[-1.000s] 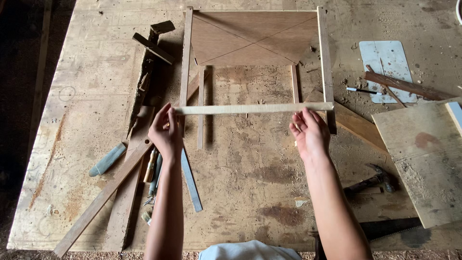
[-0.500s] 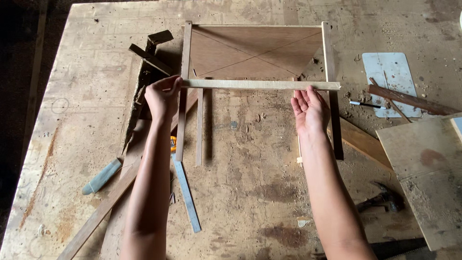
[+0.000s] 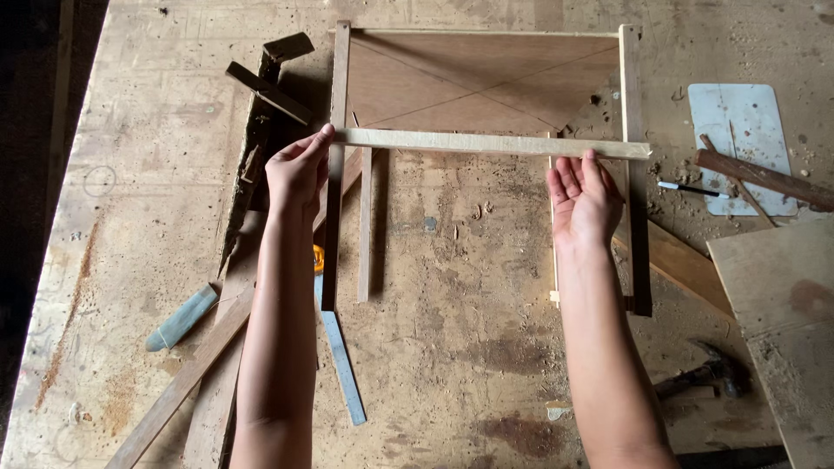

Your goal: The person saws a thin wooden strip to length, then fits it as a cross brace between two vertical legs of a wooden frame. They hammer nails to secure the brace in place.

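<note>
Pale, straight wood strip (image 3: 491, 143) across frame rails, left hand (image 3: 298, 169) and right hand (image 3: 584, 198) open-palmed, fingertips touching it

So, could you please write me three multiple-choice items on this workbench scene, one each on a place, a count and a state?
1. Where does the hammer lie?
A. lower right of the bench
B. top left
C. inside the frame

2. How many hands touch the pale wooden strip?
A. none
B. one
C. two

3. How is the right hand?
A. fisted
B. open, fingers straight
C. gripping a pen

Answers: 1 A, it lies beside the plywood board. 2 C, the left hand and right hand each meet an end. 3 B, only fingertips touch the strip.
</note>
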